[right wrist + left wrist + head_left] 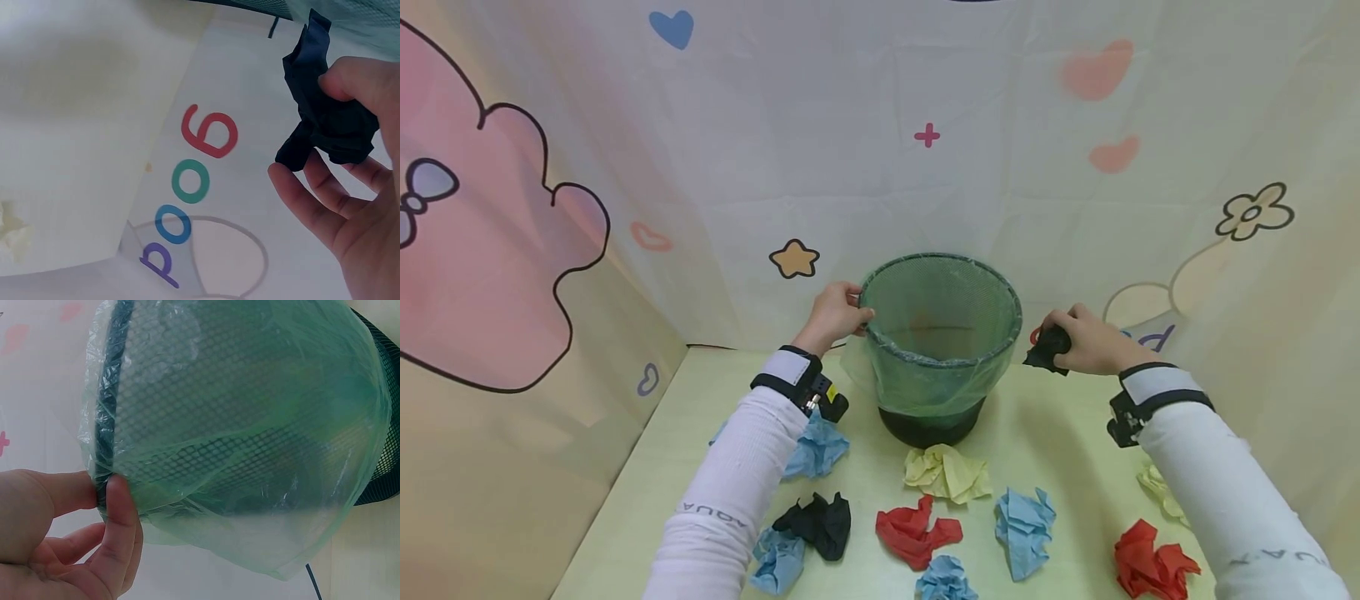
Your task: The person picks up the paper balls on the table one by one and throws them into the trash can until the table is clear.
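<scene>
A black mesh wastebasket (931, 430) stands near the back of the table, lined with a thin green plastic bag (951, 387) folded over its rim. My left hand (837, 317) pinches that rim on its left side; in the left wrist view the thumb and a finger (119, 512) press the bag against it. To the right of the basket, my right hand (1093, 342) holds a crumpled piece of black paper (325, 112) in curled fingers, apart from the rim. No paper shows inside the basket through the green bag.
Crumpled paper lies in front of the basket: yellow (947, 475), red (917, 533), blue (1026, 533) and black (820, 525). Another red piece (1153, 562) and a yellow one (1161, 492) lie at the right, by the right forearm. A printed curtain (850, 125) hangs behind.
</scene>
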